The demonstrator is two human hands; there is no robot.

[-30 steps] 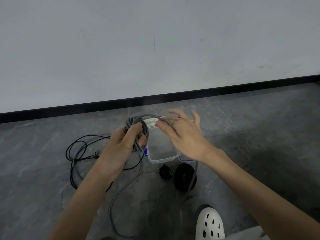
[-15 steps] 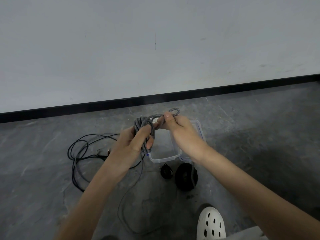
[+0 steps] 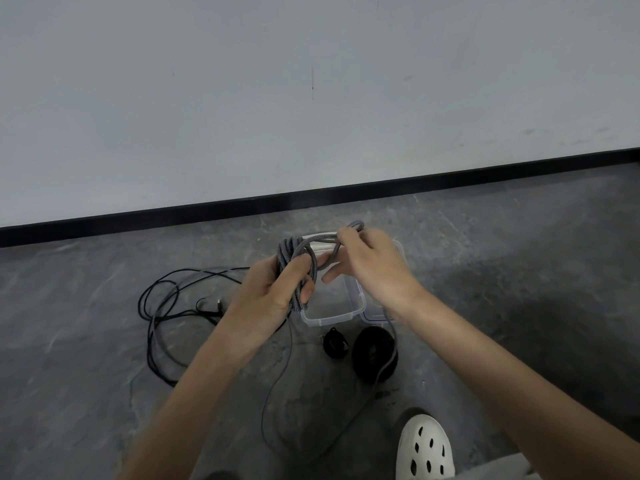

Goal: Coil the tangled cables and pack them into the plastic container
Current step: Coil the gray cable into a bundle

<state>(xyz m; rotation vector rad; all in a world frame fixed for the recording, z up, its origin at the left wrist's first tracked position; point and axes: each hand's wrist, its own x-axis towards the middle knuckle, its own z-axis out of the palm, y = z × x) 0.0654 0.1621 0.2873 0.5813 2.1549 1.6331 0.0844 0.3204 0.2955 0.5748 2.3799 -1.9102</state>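
Both hands are busy on one cable. The left hand (image 3: 268, 296) grips the bundled turns of the grey braided cable (image 3: 294, 252), fingers curled round the coil and thumb across its front. The right hand (image 3: 374, 268) was flat and spread a second ago, with the cable arcing over its fingers. Now it has closed and pinches a short loop (image 3: 355, 226) just above and beside the coil, so another turn is being laid on or a finishing wrap started; I cannot tell which.

A long loose tail (image 3: 277, 382) hangs from under the left hand and trails over the floor (image 3: 104, 375) towards the person, so to my eye the coiling is well along but not finished.

The clear plastic container (image 3: 329, 319) sits open on the floor directly beneath and behind the hands, with what looks like its lid (image 3: 372, 318) beside it under the right wrist; I see no cable inside. Out beyond the left hand the black cables (image 3: 152, 327) lie tangled, untouched. A black roll (image 3: 374, 353) lies below the right wrist.
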